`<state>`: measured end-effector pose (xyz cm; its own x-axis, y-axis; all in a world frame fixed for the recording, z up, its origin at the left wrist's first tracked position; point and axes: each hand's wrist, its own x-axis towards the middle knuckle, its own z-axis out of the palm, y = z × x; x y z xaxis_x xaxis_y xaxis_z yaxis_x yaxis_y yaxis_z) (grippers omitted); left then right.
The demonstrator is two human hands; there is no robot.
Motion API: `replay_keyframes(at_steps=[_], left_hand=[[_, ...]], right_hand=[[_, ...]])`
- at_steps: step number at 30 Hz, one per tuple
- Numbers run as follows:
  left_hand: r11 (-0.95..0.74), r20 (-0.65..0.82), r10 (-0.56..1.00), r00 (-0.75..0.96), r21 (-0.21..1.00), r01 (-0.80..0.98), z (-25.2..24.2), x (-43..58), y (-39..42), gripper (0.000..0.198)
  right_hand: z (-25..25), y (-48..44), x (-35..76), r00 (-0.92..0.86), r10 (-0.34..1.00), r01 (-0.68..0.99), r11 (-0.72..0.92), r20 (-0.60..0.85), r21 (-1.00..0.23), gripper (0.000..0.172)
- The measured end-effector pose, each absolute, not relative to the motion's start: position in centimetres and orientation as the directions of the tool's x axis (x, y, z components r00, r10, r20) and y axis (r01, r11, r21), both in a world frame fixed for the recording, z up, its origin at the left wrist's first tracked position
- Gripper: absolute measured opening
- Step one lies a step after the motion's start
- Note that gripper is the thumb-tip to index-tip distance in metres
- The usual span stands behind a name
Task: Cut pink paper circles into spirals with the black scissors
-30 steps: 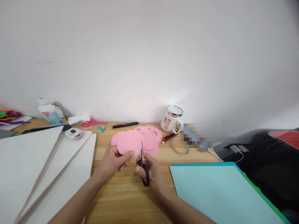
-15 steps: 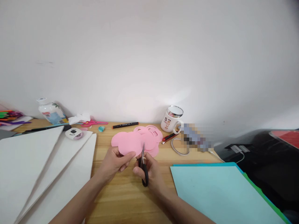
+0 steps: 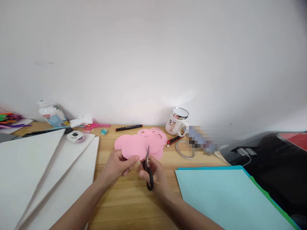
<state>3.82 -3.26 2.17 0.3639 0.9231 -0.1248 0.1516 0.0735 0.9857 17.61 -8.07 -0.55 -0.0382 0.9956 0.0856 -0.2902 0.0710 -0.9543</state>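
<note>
Gripping black-handled scissors (image 3: 150, 175) in right hand (image 3: 156, 171), blades at right edge of pink paper (image 3: 134, 147). Pinching pink paper in left hand (image 3: 120, 166), above wooden surface (image 3: 124, 201). Beyond, overlapping pink cutouts (image 3: 156, 145); farther, black marker (image 3: 129, 127) and white mug (image 3: 176, 123) near wall (image 3: 153, 64).

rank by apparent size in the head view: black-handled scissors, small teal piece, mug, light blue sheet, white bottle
1. Light blue sheet
2. Mug and white bottle, too alike to rank
3. Black-handled scissors, partly hidden
4. Small teal piece
</note>
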Motion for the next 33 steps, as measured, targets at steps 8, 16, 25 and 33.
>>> replay_keyframes(at_steps=[8,16,25,33], left_hand=[[0.078,-0.118,0.927,0.355,0.989,0.124,2.1,3.8,-3.1,0.032],[0.069,-0.096,0.936,0.340,0.994,0.089,2.4,3.8,-3.1,0.033],[0.068,-0.072,0.947,0.312,0.997,0.024,2.3,3.8,-3.1,0.033],[0.186,-0.192,0.922,0.335,0.981,0.050,2.6,4.3,-3.4,0.032]], right_hand=[[-1.1,-8.1,17.6,-0.047,0.996,-0.285,0.062,0.079,-0.957,0.035],[-1.3,-8.1,17.8,-0.051,0.997,-0.261,0.040,0.055,-0.965,0.031],[-1.3,-8.2,17.9,-0.038,0.999,-0.252,0.019,0.030,-0.968,0.024],[-1.8,-8.3,17.4,-0.055,0.998,-0.251,0.021,0.036,-0.968,0.030]])
